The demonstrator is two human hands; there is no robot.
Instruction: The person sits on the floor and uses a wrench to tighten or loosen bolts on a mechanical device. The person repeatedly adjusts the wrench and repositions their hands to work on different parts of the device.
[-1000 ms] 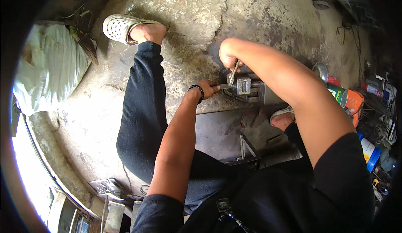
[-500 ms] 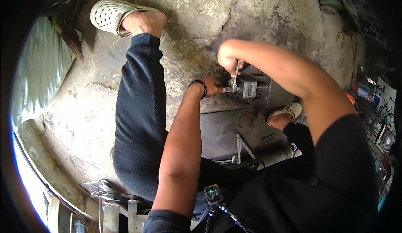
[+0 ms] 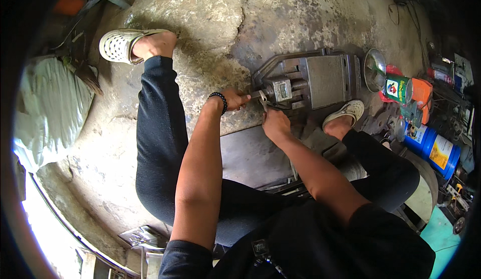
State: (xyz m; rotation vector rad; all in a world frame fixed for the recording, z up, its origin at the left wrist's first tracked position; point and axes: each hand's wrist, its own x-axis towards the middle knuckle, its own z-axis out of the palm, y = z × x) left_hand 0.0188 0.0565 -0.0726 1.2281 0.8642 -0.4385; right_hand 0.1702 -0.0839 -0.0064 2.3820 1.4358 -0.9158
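The left hand (image 3: 233, 100) is grasping a metal bar (image 3: 255, 94) beside the front end of the vise (image 3: 325, 81), which is lying on the floor (image 3: 300, 18); the right hand (image 3: 276, 124) is gripping a wrench (image 3: 264, 100) just beside the bar.

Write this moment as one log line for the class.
left hand: holding metal piece | right hand: gripping wrench | vise: on floor | wrench: by vise's left end

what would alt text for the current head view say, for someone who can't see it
A person's right hand grips a metal wrench at one end of a vise on a stained floor, the left hand close beside it. A blue bucket and green can are at the right.
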